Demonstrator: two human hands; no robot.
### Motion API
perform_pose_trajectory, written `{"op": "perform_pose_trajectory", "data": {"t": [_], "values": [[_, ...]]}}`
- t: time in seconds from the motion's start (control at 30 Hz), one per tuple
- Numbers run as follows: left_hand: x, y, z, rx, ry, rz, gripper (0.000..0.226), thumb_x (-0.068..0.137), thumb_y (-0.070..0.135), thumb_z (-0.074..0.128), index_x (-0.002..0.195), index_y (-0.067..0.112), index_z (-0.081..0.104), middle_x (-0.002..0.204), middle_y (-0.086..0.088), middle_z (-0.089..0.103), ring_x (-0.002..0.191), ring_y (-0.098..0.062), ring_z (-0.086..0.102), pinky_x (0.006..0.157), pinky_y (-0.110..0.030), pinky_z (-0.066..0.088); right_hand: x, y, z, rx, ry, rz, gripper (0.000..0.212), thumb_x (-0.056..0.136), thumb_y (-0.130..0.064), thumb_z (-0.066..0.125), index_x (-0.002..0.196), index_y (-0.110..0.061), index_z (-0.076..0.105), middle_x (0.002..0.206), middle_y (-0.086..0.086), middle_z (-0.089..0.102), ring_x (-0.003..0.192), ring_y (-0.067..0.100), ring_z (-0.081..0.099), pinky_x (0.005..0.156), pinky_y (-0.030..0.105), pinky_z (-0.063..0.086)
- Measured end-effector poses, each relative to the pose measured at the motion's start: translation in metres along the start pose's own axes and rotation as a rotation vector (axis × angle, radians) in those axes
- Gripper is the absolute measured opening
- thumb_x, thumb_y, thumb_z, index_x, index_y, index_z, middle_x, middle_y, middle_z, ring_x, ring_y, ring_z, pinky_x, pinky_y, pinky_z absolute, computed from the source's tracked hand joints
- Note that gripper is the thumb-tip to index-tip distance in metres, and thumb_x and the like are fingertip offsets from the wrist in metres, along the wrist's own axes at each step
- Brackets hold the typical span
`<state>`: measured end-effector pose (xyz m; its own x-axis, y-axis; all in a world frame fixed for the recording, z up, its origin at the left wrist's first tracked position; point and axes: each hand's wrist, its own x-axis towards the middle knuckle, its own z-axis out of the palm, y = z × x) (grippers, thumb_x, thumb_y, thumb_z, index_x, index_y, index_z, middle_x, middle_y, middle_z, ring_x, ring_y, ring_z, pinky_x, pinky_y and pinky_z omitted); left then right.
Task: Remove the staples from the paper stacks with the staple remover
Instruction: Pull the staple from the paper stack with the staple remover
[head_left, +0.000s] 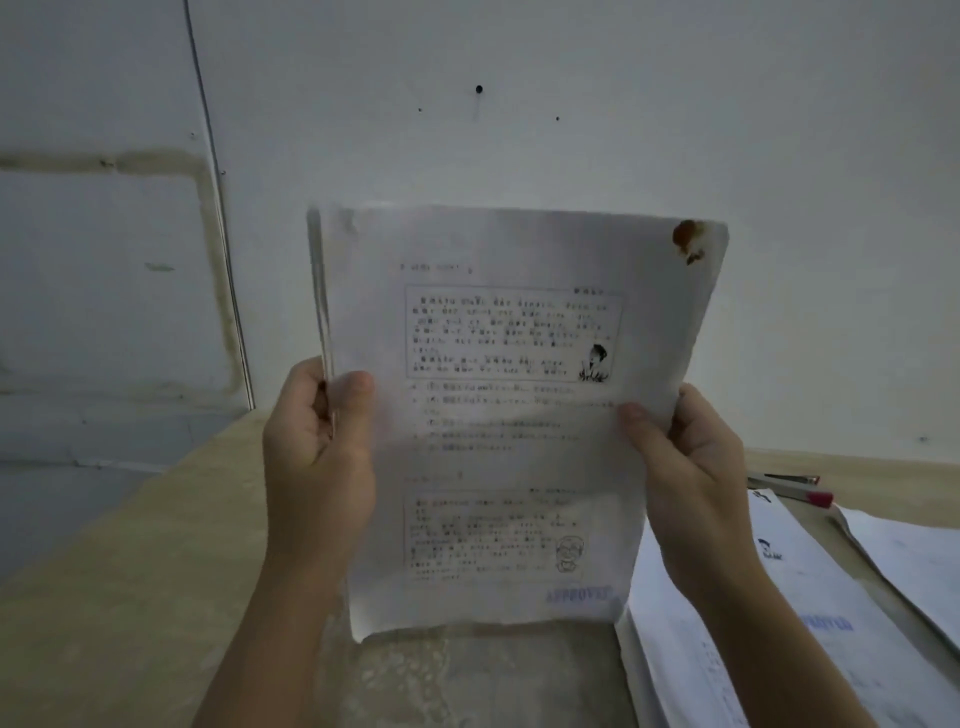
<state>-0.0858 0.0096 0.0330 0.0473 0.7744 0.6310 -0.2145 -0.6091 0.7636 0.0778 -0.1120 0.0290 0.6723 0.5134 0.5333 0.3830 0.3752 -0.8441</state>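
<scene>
Both hands hold the stack (511, 415) upright above the bench (156, 545): left hand (317, 452) and right hand (691, 467) pinch its side edges. It looks light and floppy; best gripped near the rust-stained far-right corner.

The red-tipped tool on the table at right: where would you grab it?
Judging loosely: grip the grey shaft of the tool from above. It lies flat on the table beyond the paper piles; its near end is hidden behind the right hand.
</scene>
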Motion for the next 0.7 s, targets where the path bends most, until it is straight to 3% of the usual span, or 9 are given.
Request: {"op": "perform_pose_trajectory", "data": {"t": [0.07,0.13,0.27,0.37,0.43,0.5,0.6,0.7], "values": [[0.000,0.000,-0.001,-0.068,-0.037,-0.062,0.013,0.092,0.016,0.053,0.089,0.025,0.060,0.080,0.013,0.066,0.073,0.005,0.062,0.062,-0.008,0.047,-0.001,-0.002,-0.002,0.031,-0.032,0.048,0.010,0.091,-0.010,0.051,0.094,-0.010,0.060,0.088,0.001,0.065,0.080,0.017,0.060,0.064,0.029,0.052],[-0.001,-0.004,0.000,-0.057,-0.100,-0.109,0.013,0.092,0.016,0.053,0.094,0.025,0.062,0.085,0.015,0.070,0.082,0.004,0.065,0.067,-0.012,0.049,-0.002,0.000,-0.003,0.016,-0.063,0.104,0.015,0.089,-0.006,0.052,0.096,-0.012,0.063,0.091,-0.001,0.068,0.082,0.015,0.061,0.063,0.024,0.049],[-0.002,0.000,0.001,-0.029,-0.035,-0.046,0.019,0.093,0.019,0.050,0.084,0.033,0.060,0.078,0.022,0.068,0.075,0.008,0.062,0.067,-0.014,0.049,-0.001,0.000,-0.002,0.005,-0.032,0.068,0.018,0.089,-0.005,0.051,0.094,-0.016,0.064,0.088,-0.005,0.069,0.080,0.013,0.065,0.063,0.025,0.054],[-0.001,0.000,-0.001,0.015,-0.098,-0.072,0.019,0.093,0.021,0.051,0.091,0.038,0.060,0.090,0.018,0.068,0.083,0.008,0.063,0.075,-0.022,0.049,-0.001,0.000,0.001,-0.004,-0.104,0.124,0.020,0.090,-0.005,0.050,0.097,-0.019,0.063,0.092,-0.006,0.069,0.083,0.011,0.065,0.063,0.025,0.054],[-0.005,-0.003,-0.001,0.091,-0.171,-0.101,0.021,0.094,0.022,0.049,0.092,0.040,0.059,0.091,0.014,0.069,0.084,-0.001,0.066,0.078,-0.031,0.053,-0.004,0.004,0.004,-0.060,-0.171,0.200,0.022,0.092,-0.006,0.045,0.093,-0.019,0.063,0.093,-0.004,0.068,0.088,0.015,0.063,0.064,0.027,0.051],[-0.007,-0.002,0.001,0.163,-0.198,-0.046,0.022,0.095,0.021,0.047,0.090,0.040,0.058,0.091,0.003,0.069,0.085,-0.016,0.067,0.078,-0.038,0.054,-0.006,0.004,0.007,-0.109,-0.198,0.191,0.026,0.095,-0.009,0.041,0.089,-0.023,0.062,0.091,-0.007,0.067,0.083,0.008,0.063,0.059,0.020,0.049],[-0.007,0.003,0.001,0.122,-0.138,0.014,0.023,0.095,0.016,0.047,0.093,0.037,0.056,0.090,0.014,0.066,0.079,0.007,0.065,0.064,-0.011,0.053,-0.003,-0.002,0.000,-0.130,-0.132,0.133,0.022,0.091,-0.004,0.045,0.087,-0.015,0.064,0.086,0.000,0.069,0.069,0.005,0.065,0.053,0.017,0.052],[-0.004,0.001,-0.002,0.120,-0.132,-0.074,0.022,0.094,0.017,0.048,0.085,0.033,0.060,0.079,0.015,0.069,0.074,0.003,0.067,0.058,-0.016,0.052,0.003,-0.009,-0.012,-0.109,-0.082,0.147,0.010,0.083,-0.003,0.052,0.086,-0.003,0.061,0.083,0.018,0.067,0.069,0.024,0.060,0.058,0.033,0.049]]}}
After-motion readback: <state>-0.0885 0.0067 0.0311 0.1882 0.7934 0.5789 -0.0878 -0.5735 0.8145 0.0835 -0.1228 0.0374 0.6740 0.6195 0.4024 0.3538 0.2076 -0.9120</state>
